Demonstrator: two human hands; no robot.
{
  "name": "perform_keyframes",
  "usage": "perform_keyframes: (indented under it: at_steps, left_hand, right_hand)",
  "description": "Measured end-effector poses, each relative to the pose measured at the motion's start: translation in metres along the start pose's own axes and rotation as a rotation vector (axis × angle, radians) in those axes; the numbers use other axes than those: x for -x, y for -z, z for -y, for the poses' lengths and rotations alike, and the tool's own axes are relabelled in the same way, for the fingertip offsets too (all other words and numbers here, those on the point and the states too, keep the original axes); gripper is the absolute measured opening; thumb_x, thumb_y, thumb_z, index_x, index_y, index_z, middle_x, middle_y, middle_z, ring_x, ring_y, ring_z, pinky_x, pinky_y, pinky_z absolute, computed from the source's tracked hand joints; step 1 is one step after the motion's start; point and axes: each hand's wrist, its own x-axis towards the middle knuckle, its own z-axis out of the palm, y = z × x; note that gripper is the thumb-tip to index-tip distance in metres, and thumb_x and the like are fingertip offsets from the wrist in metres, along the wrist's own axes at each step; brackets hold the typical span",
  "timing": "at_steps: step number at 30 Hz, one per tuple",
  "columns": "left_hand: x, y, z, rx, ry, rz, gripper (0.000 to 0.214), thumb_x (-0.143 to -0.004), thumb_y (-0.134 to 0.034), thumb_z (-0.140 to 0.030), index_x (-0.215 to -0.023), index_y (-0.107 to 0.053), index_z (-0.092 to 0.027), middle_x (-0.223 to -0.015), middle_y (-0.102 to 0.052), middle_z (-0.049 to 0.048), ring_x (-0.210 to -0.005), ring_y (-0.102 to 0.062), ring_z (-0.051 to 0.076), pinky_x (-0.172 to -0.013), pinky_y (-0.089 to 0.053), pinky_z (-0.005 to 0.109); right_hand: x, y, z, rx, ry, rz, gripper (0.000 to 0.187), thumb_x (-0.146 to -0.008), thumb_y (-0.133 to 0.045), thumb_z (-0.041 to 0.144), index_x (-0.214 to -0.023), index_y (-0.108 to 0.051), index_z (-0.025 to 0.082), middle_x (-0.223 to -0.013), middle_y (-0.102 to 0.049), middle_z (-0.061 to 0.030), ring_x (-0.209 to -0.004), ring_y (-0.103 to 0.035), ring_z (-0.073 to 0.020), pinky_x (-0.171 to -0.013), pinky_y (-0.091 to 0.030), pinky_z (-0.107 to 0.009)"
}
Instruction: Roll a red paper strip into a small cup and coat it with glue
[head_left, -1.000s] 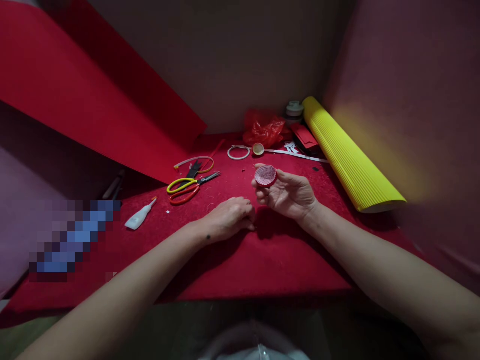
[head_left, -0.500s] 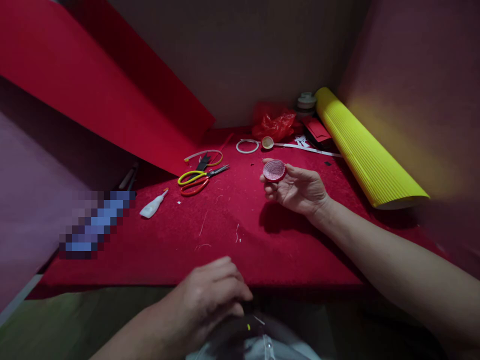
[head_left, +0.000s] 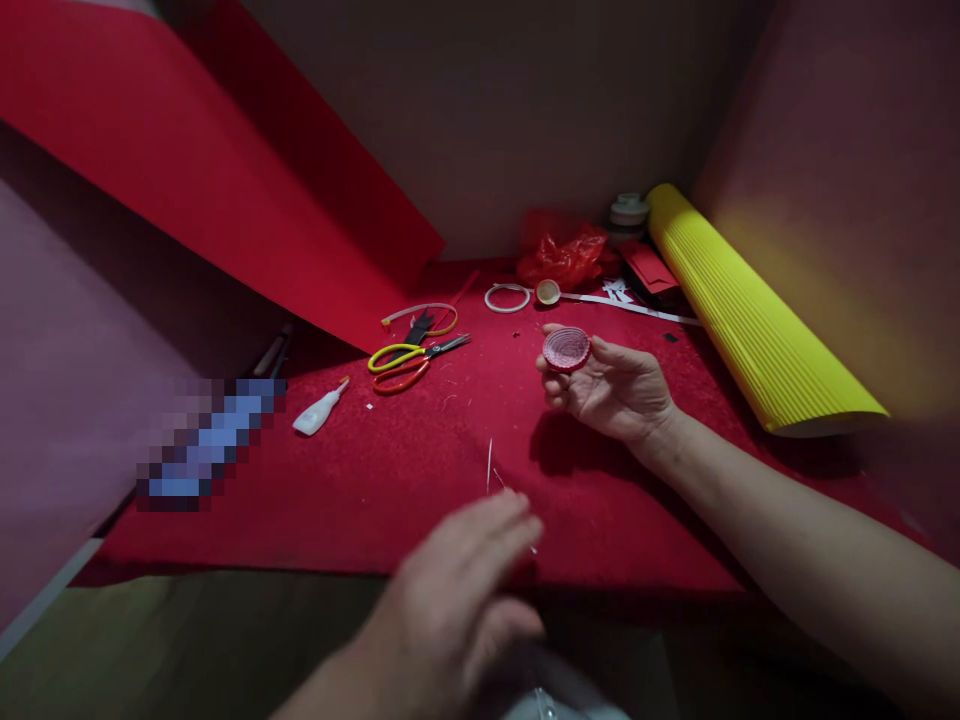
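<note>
The table (head_left: pixel 180 545) is covered by a red cloth (head_left: pixel 322 505), faintly mottled, and is enclosed on three sides. It is bounded behind by a dark grey-brown back wall (head_left: pixel 525 120). A mauve left wall (head_left: pixel 45 400) is crossed by a broad shadow (head_left: pixel 142 265) and edged below by a pale strip (head_left: pixel 52 600). The right wall (head_left: pixel 862 130) is tinted dusky pink and partly washed with a yellow glow (head_left: pixel 795 260). Below the table's front edge, a dull greenish floor (head_left: pixel 187 640) is seen. The space is dimly lit.
</note>
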Motion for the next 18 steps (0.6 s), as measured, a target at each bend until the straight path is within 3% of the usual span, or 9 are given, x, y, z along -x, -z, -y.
perform_keyframes:
  at_steps: [2, 4, 6, 9, 11, 13, 16, 17, 18]
  left_hand:
    - [-0.014, 0.011, 0.022, -0.059, 0.271, 0.033, 0.047, -0.094, -0.040, -0.038, -0.138, -0.040, -0.022, -0.146, -0.042, 0.0126, -0.136, -0.037, 0.025, -0.108, -0.038, 0.046]
    - [-0.026, 0.013, 0.035, -0.161, 0.431, 0.063, 0.060, -0.090, -0.047, -0.046, -0.136, -0.042, -0.009, -0.147, -0.036, 0.0228, -0.138, -0.031, 0.034, -0.110, -0.031, 0.055]
    - [-0.028, 0.011, 0.028, -0.128, 0.339, 0.212, 0.066, -0.088, -0.050, -0.050, -0.139, -0.039, -0.010, -0.150, -0.031, 0.0209, -0.140, -0.024, 0.033, -0.110, -0.030, 0.054]
    - [-0.020, 0.010, -0.007, 0.052, -0.083, 0.281, 0.080, -0.078, -0.054, -0.061, -0.142, -0.037, -0.016, -0.147, -0.038, 0.0170, -0.138, -0.030, 0.029, -0.111, -0.033, 0.046]
    - [-0.014, 0.016, -0.020, 0.176, -0.224, 0.376, 0.057, -0.092, -0.048, -0.035, -0.145, -0.029, -0.030, -0.140, -0.050, 0.0041, -0.133, -0.041, 0.015, -0.111, -0.035, 0.031]
    - [-0.013, 0.019, -0.017, 0.196, -0.195, 0.197, 0.059, -0.092, -0.047, -0.041, -0.146, -0.027, -0.029, -0.139, -0.052, 0.0073, -0.131, -0.045, 0.018, -0.109, -0.039, 0.035]
    - [-0.017, 0.011, 0.000, -0.011, 0.129, 0.112, 0.060, -0.092, -0.044, -0.045, -0.144, -0.033, -0.017, -0.146, -0.040, 0.0175, -0.135, -0.038, 0.028, -0.105, -0.041, 0.048]
    - [-0.018, 0.006, 0.001, -0.068, 0.163, 0.088, 0.068, -0.088, -0.047, -0.052, -0.142, -0.036, -0.012, -0.145, -0.040, 0.0227, -0.135, -0.037, 0.033, -0.104, -0.040, 0.053]
    - [-0.018, 0.002, 0.000, -0.073, 0.105, 0.093, 0.078, -0.082, -0.051, -0.060, -0.141, -0.038, -0.011, -0.143, -0.041, 0.0244, -0.135, -0.036, 0.037, -0.104, -0.039, 0.057]
  right_hand:
    - [0.000, 0.000, 0.000, 0.000, -0.005, 0.006, 0.036, -0.071, -0.064, 0.031, -0.105, -0.063, 0.020, -0.084, -0.072, -0.0053, -0.068, -0.063, -0.0167, -0.065, -0.049, -0.030]
    - [0.000, 0.001, -0.001, 0.004, -0.008, 0.014, 0.036, -0.072, -0.064, 0.032, -0.106, -0.062, 0.020, -0.085, -0.072, -0.0055, -0.069, -0.064, -0.0164, -0.065, -0.049, -0.029]
    - [0.000, 0.002, -0.001, 0.011, -0.013, 0.027, 0.037, -0.073, -0.063, 0.032, -0.108, -0.061, 0.021, -0.086, -0.072, -0.0051, -0.069, -0.065, -0.0158, -0.066, -0.050, -0.029]
    - [-0.001, 0.004, -0.001, 0.018, -0.006, 0.037, 0.037, -0.073, -0.062, 0.033, -0.108, -0.060, 0.021, -0.086, -0.072, -0.0044, -0.070, -0.065, -0.0151, -0.066, -0.050, -0.028]
    - [-0.001, 0.004, 0.000, 0.020, -0.002, 0.033, 0.037, -0.073, -0.062, 0.033, -0.108, -0.059, 0.020, -0.086, -0.072, -0.0044, -0.069, -0.065, -0.0151, -0.066, -0.051, -0.028]
    - [0.000, 0.003, 0.000, 0.021, -0.005, 0.027, 0.036, -0.074, -0.062, 0.032, -0.108, -0.059, 0.020, -0.085, -0.072, -0.0042, -0.069, -0.064, -0.0152, -0.066, -0.051, -0.028]
    - [0.000, 0.002, -0.001, 0.016, -0.001, 0.034, 0.036, -0.073, -0.062, 0.031, -0.107, -0.060, 0.020, -0.084, -0.072, -0.0039, -0.068, -0.065, -0.0152, -0.066, -0.051, -0.028]
    - [0.000, 0.002, -0.001, 0.011, 0.000, 0.038, 0.036, -0.073, -0.063, 0.031, -0.107, -0.061, 0.020, -0.084, -0.072, -0.0043, -0.068, -0.065, -0.0155, -0.066, -0.051, -0.028]
    - [0.000, 0.002, -0.001, 0.004, -0.001, 0.040, 0.037, -0.072, -0.064, 0.032, -0.107, -0.061, 0.020, -0.084, -0.072, -0.0048, -0.069, -0.065, -0.0157, -0.066, -0.051, -0.028]
